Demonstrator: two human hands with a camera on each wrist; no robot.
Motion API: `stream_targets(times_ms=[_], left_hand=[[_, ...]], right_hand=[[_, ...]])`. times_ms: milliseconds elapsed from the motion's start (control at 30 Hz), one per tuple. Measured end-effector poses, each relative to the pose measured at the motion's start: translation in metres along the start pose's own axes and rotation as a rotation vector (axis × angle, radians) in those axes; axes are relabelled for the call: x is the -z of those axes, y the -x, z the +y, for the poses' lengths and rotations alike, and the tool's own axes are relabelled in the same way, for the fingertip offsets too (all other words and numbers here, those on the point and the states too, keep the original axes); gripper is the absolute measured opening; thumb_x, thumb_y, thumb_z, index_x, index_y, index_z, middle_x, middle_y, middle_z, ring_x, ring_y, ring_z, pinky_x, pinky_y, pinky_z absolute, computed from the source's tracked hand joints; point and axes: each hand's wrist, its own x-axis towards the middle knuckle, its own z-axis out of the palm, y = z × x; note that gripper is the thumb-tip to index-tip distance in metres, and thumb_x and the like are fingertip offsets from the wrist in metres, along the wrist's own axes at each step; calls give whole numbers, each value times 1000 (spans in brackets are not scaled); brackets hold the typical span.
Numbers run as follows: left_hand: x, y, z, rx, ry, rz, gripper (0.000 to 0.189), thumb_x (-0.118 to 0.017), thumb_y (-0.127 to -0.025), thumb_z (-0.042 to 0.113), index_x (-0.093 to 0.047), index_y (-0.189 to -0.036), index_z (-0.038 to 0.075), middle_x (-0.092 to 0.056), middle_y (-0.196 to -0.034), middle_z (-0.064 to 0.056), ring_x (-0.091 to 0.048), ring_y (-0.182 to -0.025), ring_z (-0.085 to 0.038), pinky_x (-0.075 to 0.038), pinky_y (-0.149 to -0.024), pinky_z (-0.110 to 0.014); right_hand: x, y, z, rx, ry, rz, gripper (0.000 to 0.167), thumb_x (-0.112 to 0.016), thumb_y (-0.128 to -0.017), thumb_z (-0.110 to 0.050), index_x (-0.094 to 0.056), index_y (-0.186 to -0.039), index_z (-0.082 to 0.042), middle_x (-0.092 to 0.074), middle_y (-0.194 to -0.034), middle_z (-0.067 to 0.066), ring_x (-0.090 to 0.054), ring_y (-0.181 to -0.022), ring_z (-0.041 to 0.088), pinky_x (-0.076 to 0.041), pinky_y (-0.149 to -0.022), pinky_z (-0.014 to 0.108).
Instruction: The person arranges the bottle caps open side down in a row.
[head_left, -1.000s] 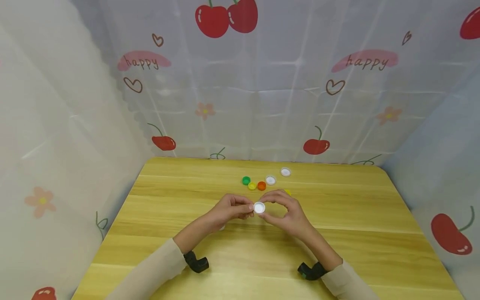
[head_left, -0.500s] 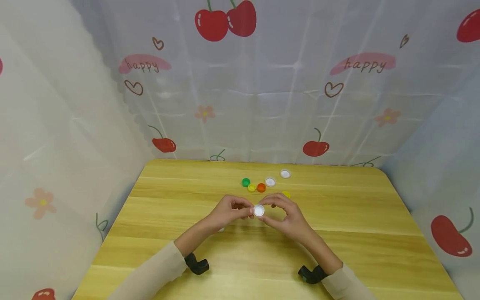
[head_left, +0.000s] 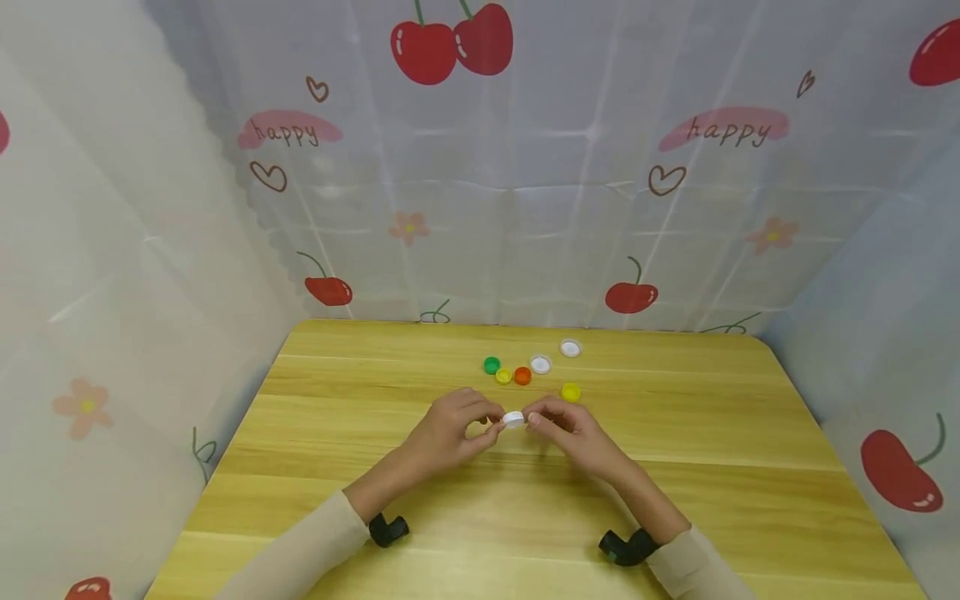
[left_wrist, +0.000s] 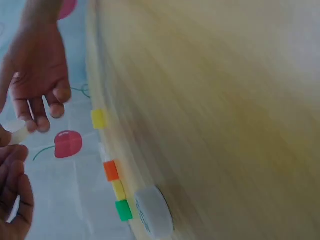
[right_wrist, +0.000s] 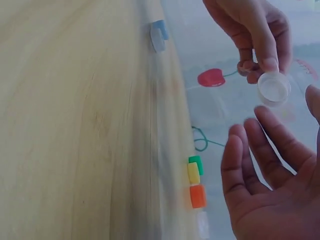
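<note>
A small white bottle cap (head_left: pixel 513 419) is up off the table between both hands. My left hand (head_left: pixel 448 429) pinches it by its left edge; in the right wrist view, the left thumb and fingers hold the cap (right_wrist: pixel 274 90), its hollow side showing. My right hand (head_left: pixel 576 437) is at the cap's right edge in the head view. Its fingers (right_wrist: pixel 270 130) are spread and loosely bent in the right wrist view, close to the cap with a small gap. In the left wrist view the right hand's fingertips overlap the cap (left_wrist: pixel 19 131), so contact there is unclear.
Beyond the hands lie a green cap (head_left: pixel 492 365), a yellow cap (head_left: pixel 504 377), an orange cap (head_left: pixel 522 376), two white caps (head_left: pixel 541 364) and another yellow cap (head_left: pixel 571 392). A white round piece with green print (left_wrist: pixel 154 212) shows in the left wrist view.
The cap has tipped from facing the head camera to nearly edge-on. My right thumb and fingers have come off its top and bottom and drawn closer together at its right side.
</note>
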Motion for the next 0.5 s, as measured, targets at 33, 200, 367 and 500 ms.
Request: stream_targets(times_ms=[33,200,367,500], left_hand=[[1,0,0,-70,-54,17,11,-80,-97,18,-79,-108,17,-78,-100,7,-68,-90,-7,-59,-78,-20],[2,1,-2,-289,-195,71,17,-85,-92,17,-79,-108,14,-80,-101,6,-67,-88,-9,-56,-77,-18],[2,1,-2,-363,-252,89,19,-86,-92,18,-80,-109,14,-80,-102,6,-67,-88,-8,-55,-79,-19],[2,2,-2,-362,-254,86,19,-86,-92,19,-80,-109,14,-80,-102,6,-67,-89,-8,-55,-79,-18]], right_hand=[[0,0,1,-13,-27,-28,22,-54,-114,-19,-73,-122,-9,-71,-117,25,-69,-105,38,-62,-91,36],[-1,-2,8,-24,-123,-109,23,-56,-113,-15,-71,-121,0,-72,-113,29,-72,-101,34,-63,-91,38],[-5,-2,10,-35,-175,-122,23,-59,-112,-15,-72,-121,1,-73,-112,26,-72,-101,29,-62,-92,35],[-8,-3,8,-30,-176,-117,24,-59,-111,-16,-72,-120,2,-72,-110,27,-71,-98,29,-61,-89,34]])
